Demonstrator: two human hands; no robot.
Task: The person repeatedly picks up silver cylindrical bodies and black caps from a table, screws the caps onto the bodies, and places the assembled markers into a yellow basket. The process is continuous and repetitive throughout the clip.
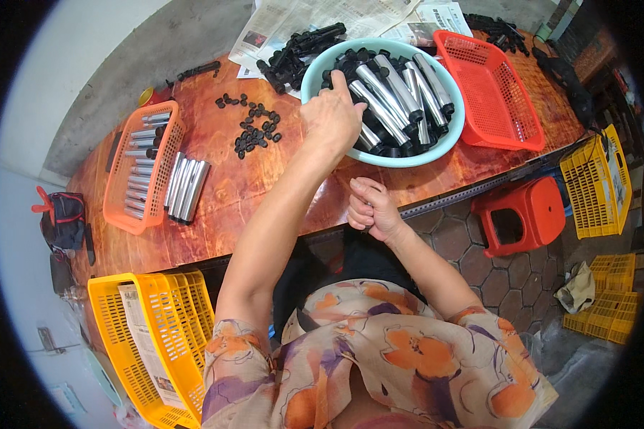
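Note:
My left hand (pixel 329 120) reaches over the near left rim of a pale blue basin (pixel 408 163), index finger stretched out and thumb apart; no held thing shows in it. Inside the basin lie silver metal tubes with black ends (pixel 381 104) on top of small black plastic parts (pixel 365 55). Close to the table's front edge, my right hand (pixel 372 209) is closed with its fingers curled in. Whatever that fist may hold is hidden.
Left of the basin are scattered black caps (pixel 257 132), a row of silver tubes (pixel 187 187) and an orange basket (pixel 147 214) of tubes. A red basket (pixel 504 100) touches the basin's right. Black parts (pixel 304 53) lie on newspaper. Below stand a yellow crate (pixel 150 343) and red stool (pixel 526 214).

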